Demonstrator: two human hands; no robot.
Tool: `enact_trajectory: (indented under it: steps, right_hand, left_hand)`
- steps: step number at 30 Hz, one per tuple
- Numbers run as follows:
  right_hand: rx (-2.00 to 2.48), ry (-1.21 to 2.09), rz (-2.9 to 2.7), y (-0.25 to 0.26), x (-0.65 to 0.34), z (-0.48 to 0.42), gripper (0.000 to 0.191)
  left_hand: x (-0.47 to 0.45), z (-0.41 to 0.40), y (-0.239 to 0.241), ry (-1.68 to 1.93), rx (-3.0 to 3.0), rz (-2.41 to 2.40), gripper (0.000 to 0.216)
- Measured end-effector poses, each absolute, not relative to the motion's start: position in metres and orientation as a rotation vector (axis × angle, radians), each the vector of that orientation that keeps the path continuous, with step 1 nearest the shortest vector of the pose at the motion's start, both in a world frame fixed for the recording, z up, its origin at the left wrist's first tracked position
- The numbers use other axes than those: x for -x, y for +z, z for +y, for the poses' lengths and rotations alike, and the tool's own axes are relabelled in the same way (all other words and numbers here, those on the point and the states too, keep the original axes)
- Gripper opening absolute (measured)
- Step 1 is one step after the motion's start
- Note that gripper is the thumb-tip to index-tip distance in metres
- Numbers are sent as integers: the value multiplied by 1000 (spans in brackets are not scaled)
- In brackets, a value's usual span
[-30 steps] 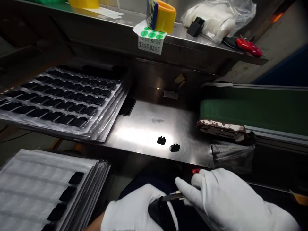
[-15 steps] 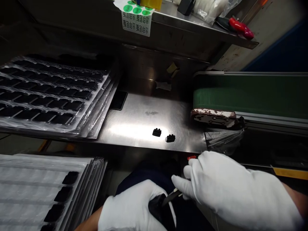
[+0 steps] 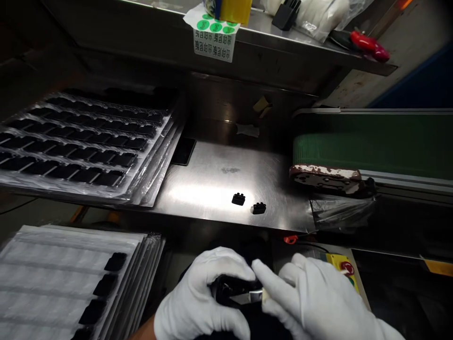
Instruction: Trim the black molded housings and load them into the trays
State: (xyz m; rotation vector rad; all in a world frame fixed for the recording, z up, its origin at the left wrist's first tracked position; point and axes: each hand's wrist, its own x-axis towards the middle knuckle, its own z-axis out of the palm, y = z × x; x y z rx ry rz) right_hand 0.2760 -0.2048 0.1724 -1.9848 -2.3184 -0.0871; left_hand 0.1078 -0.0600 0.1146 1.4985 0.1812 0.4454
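My left hand [image 3: 208, 297], in a white glove, is wrapped round a hollow black plastic part [image 3: 222, 289] low in the head view. From the right, my gloved right hand [image 3: 304, 295] grips a knife [image 3: 255, 296] by its pale handle. The metal blade lies against the opening of the black part, its tip partly lost in the dark inside. On the steel table [image 3: 198, 184] beyond my hands sit two small black pieces with knobs, a left one [image 3: 238, 199] and a right one [image 3: 259, 208].
Stacked trays [image 3: 141, 189] of black parts stand at left; a second tray stack [image 3: 46, 278] is below. A green conveyor belt [image 3: 375, 144] runs off right. A shelf [image 3: 318, 52] crosses the back. A yellow box with a red button [image 3: 347, 268] is near my right hand.
My left hand has turned the black part so its opening shows. My right hand has moved down, keeping the knife at the part. The whole view has shifted slightly.
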Motion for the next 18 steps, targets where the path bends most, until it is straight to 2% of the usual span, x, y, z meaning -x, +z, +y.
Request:
enact_trajectory:
  steps: [8, 13, 18]
  right_hand:
    - [2075, -90, -2337, 179, -266, -196, 34]
    - [2093, -54, -2353, 187, -267, -195, 44]
    - [2165, 3, -2353, 190, -262, -192, 38]
  left_hand:
    - [-115, -61, 113, 412, -1519, 125, 50]
    - [-119, -65, 117, 434, -1399, 101, 51]
    - [-115, -62, 120, 316, -1529, 136, 46]
